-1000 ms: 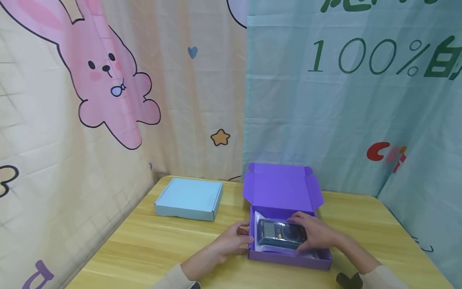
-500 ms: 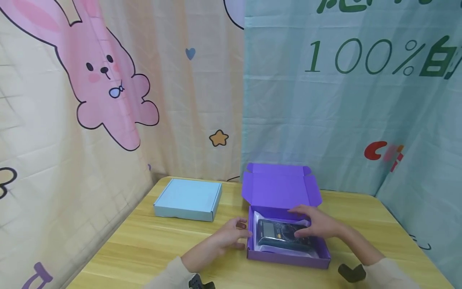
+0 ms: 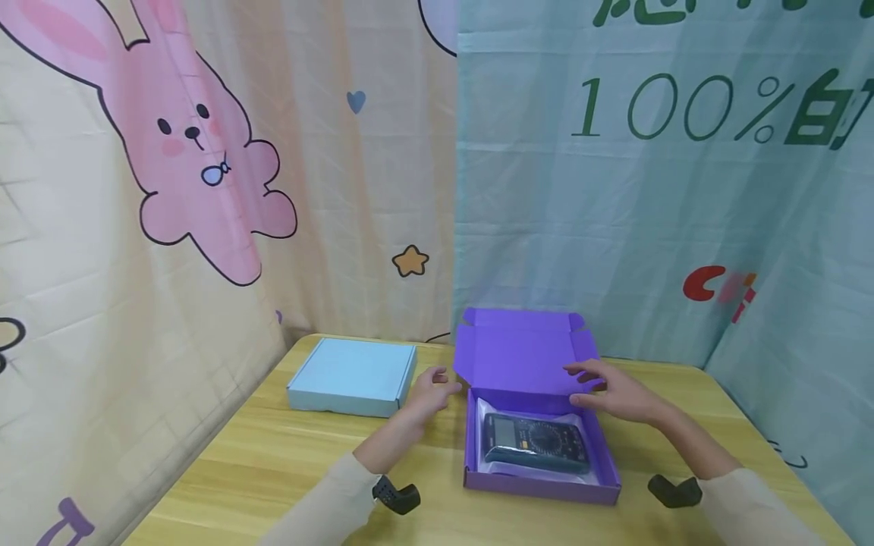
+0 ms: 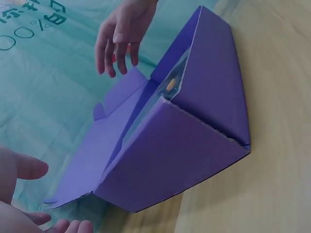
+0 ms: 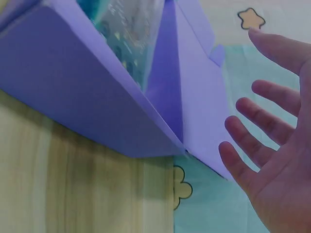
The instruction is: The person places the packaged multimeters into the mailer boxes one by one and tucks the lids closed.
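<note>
A purple cardboard box [image 3: 539, 489] stands on the table with its lid [image 3: 522, 353] tilted back. Inside it, on whitish wrapping, lies a dark multimeter [image 3: 536, 444] with a grey screen and a round dial. My left hand [image 3: 432, 394] is just left of the box near the lid's hinge, fingers loosely bent and holding nothing. Above the box's back right corner hovers my right hand [image 3: 617, 390], its fingers spread and apart from the box in the right wrist view. From the left wrist view, the box wall hides most of the multimeter.
A closed light-blue box [image 3: 351, 375] sits left of the purple one on the wooden table [image 3: 273, 462]. Printed curtains [image 3: 580, 227] hang close behind the table. A dark device [image 3: 396, 497] is worn at the left wrist, another [image 3: 674, 491] at the right.
My right hand has let go of the multimeter and risen back and right, over the box's far corner. The left hand has left the box's side and moved farther back. The multimeter stays in the box.
</note>
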The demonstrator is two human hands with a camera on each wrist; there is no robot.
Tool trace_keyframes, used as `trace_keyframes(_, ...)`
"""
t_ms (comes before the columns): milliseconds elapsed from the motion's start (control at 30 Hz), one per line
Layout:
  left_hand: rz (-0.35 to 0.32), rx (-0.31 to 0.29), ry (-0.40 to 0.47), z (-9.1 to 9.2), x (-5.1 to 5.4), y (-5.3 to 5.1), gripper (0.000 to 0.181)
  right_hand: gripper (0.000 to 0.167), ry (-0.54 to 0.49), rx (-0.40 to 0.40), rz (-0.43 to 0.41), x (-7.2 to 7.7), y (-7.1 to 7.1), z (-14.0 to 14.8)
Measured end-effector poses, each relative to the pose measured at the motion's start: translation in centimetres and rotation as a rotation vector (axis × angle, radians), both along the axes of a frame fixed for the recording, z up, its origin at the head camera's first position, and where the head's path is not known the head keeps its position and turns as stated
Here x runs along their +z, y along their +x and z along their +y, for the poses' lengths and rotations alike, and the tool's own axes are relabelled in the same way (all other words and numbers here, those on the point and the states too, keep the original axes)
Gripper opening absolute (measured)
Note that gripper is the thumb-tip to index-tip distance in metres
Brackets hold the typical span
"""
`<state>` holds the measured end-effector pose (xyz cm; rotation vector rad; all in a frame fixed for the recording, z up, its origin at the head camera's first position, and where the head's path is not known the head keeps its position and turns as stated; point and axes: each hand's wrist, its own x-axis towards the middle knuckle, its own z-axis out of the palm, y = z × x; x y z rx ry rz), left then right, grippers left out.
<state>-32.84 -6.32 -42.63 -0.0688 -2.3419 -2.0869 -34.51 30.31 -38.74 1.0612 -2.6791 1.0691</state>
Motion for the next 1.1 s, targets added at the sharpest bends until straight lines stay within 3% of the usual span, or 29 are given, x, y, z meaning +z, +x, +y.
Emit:
trace_keyframes(433,0.021,0.064,0.090,1.0,0.6,-4.7,0.061,0.058,-0.126,-0.199,-0.052,1.3,-2.6,3.0)
trace_keyframes(700,-0.041,-0.001,0.296,1.6,0.3,-7.0,0.052,0.074,-0.081,-0.341,-0.161,0.5,-4.6,4.4)
trace_keyframes(867,-0.078,-0.048,0.391,1.7,-0.2,-7.9,0.053,0.078,-0.124,-0.290,-0.334,-0.2,-5.5,4.9)
trace_keyframes(1000,-0.109,-0.081,0.431,1.8,-0.5,-8.4,0.052,0.069,-0.209,-0.208,-0.482,-0.9,-6.2,4.8)
trace_keyframes(1100,-0.120,-0.118,0.448,2.1,-0.5,-8.6,0.052,0.062,-0.252,-0.164,-0.544,-1.2,-6.6,4.4)
